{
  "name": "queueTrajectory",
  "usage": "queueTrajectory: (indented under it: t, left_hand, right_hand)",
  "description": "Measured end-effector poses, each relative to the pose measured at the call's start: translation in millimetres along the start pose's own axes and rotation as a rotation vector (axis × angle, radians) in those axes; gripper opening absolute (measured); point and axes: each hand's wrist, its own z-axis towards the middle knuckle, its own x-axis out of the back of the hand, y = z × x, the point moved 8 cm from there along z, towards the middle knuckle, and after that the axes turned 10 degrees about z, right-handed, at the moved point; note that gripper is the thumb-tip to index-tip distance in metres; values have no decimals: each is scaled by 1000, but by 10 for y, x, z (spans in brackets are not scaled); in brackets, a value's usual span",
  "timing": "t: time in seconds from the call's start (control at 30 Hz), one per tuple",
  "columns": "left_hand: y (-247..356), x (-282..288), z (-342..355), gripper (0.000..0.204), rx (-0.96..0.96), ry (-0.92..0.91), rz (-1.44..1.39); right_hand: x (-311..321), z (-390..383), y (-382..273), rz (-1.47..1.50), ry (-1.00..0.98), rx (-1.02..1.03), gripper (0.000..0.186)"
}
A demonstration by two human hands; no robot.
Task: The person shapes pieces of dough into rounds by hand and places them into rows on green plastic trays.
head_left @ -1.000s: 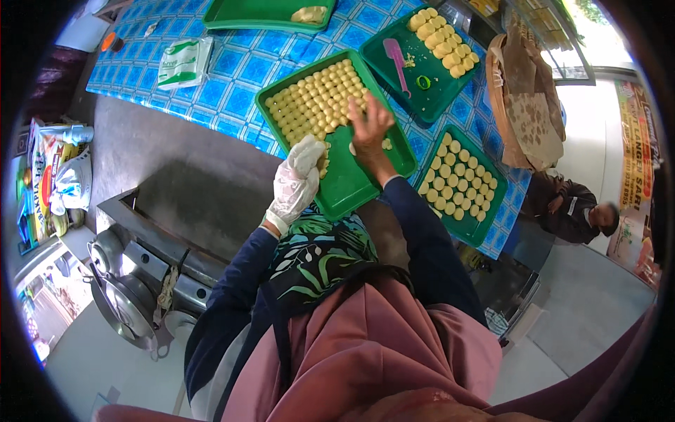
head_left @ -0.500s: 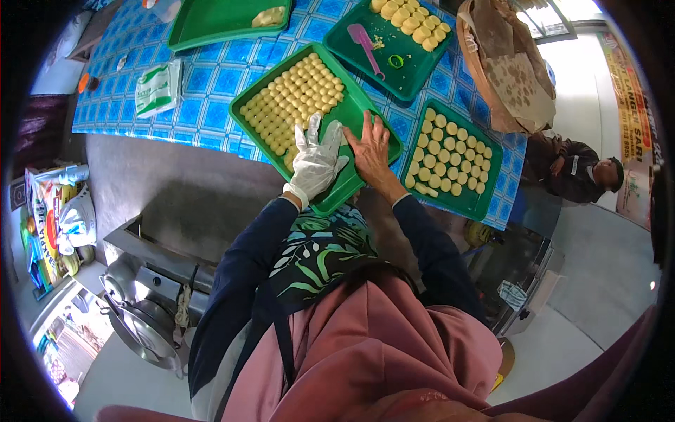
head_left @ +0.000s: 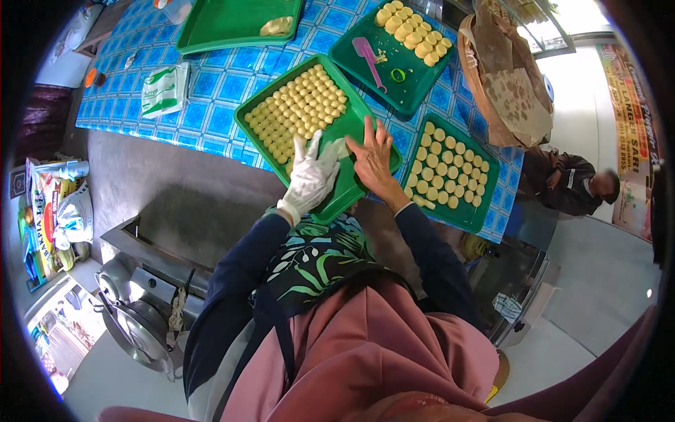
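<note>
A green tray (head_left: 365,112) lies at the table's near edge, with rows of small pale-yellow dough balls (head_left: 299,102) filling its far and left part. Over its near part, my left hand (head_left: 311,177), in a thin white glove, rests with fingers spread beside the nearest balls. My bare right hand (head_left: 374,162) is beside it, fingers stretched apart and pointing away from me. Between the hands a pale flat patch (head_left: 339,147) shows by my right thumb; whether it is dough or glove I cannot tell.
To the right stands a green tray of round flat cakes (head_left: 450,169). Farther back, another green tray holds stacked cakes, a pink spatula (head_left: 369,63) and a green ring (head_left: 398,75). A dough lump (head_left: 277,27) lies in the far-left tray. At right, a person (head_left: 583,183) is near a woven basket (head_left: 503,91).
The tray and table sit slightly lower in the picture. Both hands stay over the tray's near part; my right hand's fingers have shifted a little, and more of the pale patch shows between the hands.
</note>
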Motion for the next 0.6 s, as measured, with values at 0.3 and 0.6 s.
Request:
queueTrajectory:
  t: [0.3, 0.6]
  left_hand:
    - [-510, 441, -315, 52, 295, 324, -166]
    - [-626, 470, -447, 45, 319, 423, -161]
  right_hand:
    - [-201, 657, -209, -276, 463, 256, 64]
    - [-245, 703, -267, -127, 470, 233, 84]
